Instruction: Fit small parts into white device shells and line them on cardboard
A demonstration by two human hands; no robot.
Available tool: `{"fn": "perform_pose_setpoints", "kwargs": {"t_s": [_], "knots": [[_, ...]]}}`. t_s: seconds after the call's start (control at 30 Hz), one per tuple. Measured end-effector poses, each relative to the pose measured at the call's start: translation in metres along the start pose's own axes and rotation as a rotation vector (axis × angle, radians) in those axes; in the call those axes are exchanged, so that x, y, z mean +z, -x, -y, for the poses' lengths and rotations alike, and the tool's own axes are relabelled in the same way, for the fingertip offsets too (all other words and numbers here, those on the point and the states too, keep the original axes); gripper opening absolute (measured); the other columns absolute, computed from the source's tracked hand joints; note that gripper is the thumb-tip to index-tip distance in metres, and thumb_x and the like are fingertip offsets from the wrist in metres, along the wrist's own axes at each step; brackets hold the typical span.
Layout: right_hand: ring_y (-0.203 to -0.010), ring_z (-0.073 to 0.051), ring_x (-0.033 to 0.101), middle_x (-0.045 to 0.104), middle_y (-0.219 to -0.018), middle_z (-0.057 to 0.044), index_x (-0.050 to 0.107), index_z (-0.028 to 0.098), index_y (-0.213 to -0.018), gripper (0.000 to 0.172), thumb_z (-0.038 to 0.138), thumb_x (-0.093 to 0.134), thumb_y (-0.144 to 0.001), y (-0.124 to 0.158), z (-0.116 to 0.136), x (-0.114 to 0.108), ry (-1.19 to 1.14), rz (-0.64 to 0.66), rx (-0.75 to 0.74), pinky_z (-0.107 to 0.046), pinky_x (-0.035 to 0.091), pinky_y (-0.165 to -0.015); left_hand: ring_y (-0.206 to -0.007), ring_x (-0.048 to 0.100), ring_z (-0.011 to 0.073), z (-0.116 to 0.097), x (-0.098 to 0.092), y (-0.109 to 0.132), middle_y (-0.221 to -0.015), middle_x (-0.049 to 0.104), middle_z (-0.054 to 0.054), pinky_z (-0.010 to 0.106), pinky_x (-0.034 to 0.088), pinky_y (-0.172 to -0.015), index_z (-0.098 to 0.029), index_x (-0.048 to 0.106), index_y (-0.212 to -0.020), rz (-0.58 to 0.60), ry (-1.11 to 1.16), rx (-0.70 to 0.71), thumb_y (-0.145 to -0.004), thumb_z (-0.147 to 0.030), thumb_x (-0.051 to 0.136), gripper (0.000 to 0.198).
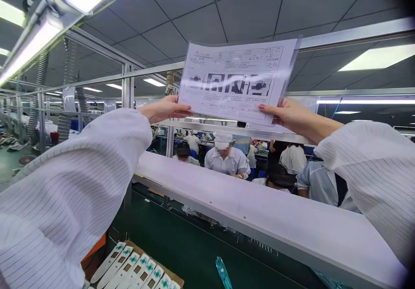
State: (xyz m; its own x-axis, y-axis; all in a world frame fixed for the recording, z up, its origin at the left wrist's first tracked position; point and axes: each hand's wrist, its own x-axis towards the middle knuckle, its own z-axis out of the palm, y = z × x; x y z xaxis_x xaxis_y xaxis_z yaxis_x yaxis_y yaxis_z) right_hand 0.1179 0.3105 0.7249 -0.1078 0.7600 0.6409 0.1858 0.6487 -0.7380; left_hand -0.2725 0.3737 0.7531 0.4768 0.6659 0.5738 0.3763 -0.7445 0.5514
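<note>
Both hands raised overhead, arms in white striped sleeves. Left hand pinches the lower left corner of a printed sheet, thumb on the near face and fingers behind; right hand pinches the lower right corner the same way. The sheet is held up between the hands, tilted slightly, its top edge well above them against the ceiling. It sits in a clear glossy sleeve or laminate: light streaks across the face and a transparent margin shows along the right edge. Judged light, thin and fairly stiff, since it stands upright from a hold on the bottom edge alone without drooping. The plastic face likely slick, so a thumb-and-finger pinch at the corners or edges suits it best; a one-hand hold in the middle of an edge would probably let it bow. Not fragile, though it could crease if bent hard. A metal rail runs just behind and below the hands. Below them a long white shelf; lower down the green table, with a box of white strips under the left arm. People seated beyond the shelf.
</note>
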Motion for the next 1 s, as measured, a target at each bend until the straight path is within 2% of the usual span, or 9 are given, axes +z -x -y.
{"fn": "perform_pose_setpoints", "kwargs": {"t_s": [0.1,0.2,0.4,0.6,0.73,1.0], "knots": [[-0.091,-0.020,0.075,0.080,-0.100,-0.007,0.078,0.021,-0.098,0.013,0.026,0.078,-0.086,0.006,-0.001,-0.002,0.030,0.056,0.040,-0.028,0.067,-0.070,-0.107,0.072,0.0288,0.018,0.000,0.000,-0.114,0.077,0.014,0.046,0.060,-0.091,-0.019,0.076,-0.107,0.085,-0.043,-0.018,-0.082,-0.037,0.074,0.031],[-0.094,-0.021,0.075,0.080,-0.099,-0.006,0.078,0.021,-0.098,0.013,0.026,0.078,-0.086,0.009,0.003,-0.002,0.049,0.100,0.068,-0.031,0.067,-0.075,-0.109,0.072,0.0297,0.025,-0.003,-0.001,-0.116,0.076,0.014,0.046,0.060,-0.090,-0.022,0.078,-0.104,0.128,-0.085,-0.030,-0.079,-0.042,0.076,0.032],[-0.103,-0.022,0.074,0.079,-0.107,-0.007,0.077,0.020,-0.104,0.019,0.029,0.077,-0.087,0.011,0.007,-0.002,0.051,0.126,0.077,-0.037,0.065,-0.090,-0.107,0.072,0.0292,0.027,-0.003,-0.009,-0.114,0.077,0.012,0.044,0.060,-0.090,-0.023,0.078,-0.099,0.128,-0.123,-0.067,-0.076,-0.042,0.078,0.030],[-0.101,-0.023,0.074,0.079,-0.106,-0.007,0.078,0.020,-0.102,0.020,0.027,0.080,-0.084,0.012,0.010,-0.005,0.056,0.112,0.102,-0.037,0.066,-0.086,-0.105,0.072,0.0280,0.024,-0.002,-0.014,-0.104,0.079,0.010,0.043,0.059,-0.090,-0.021,0.079,-0.092,0.132,-0.153,-0.113,-0.079,-0.034,0.076,0.019],[-0.101,-0.023,0.074,0.079,-0.108,-0.007,0.078,0.022,-0.102,0.021,0.029,0.082,-0.082,0.011,0.011,-0.005,0.060,0.103,0.118,-0.034,0.066,-0.084,-0.102,0.072,0.0281,0.019,-0.003,-0.017,-0.101,0.078,0.011,0.043,0.058,-0.090,-0.019,0.079,-0.092,0.130,-0.216,-0.159,-0.079,-0.036,0.077,0.021],[-0.106,-0.022,0.072,0.077,-0.113,-0.006,0.076,0.022,-0.107,0.022,0.029,0.078,-0.086,0.012,0.008,-0.003,0.087,0.084,0.106,-0.036,0.064,-0.087,-0.100,0.072,0.0281,0.034,-0.016,-0.025,-0.104,0.078,0.011,0.041,0.058,-0.086,-0.021,0.079,-0.094,0.229,-0.245,-0.037,-0.077,-0.048,0.076,0.032]]}}
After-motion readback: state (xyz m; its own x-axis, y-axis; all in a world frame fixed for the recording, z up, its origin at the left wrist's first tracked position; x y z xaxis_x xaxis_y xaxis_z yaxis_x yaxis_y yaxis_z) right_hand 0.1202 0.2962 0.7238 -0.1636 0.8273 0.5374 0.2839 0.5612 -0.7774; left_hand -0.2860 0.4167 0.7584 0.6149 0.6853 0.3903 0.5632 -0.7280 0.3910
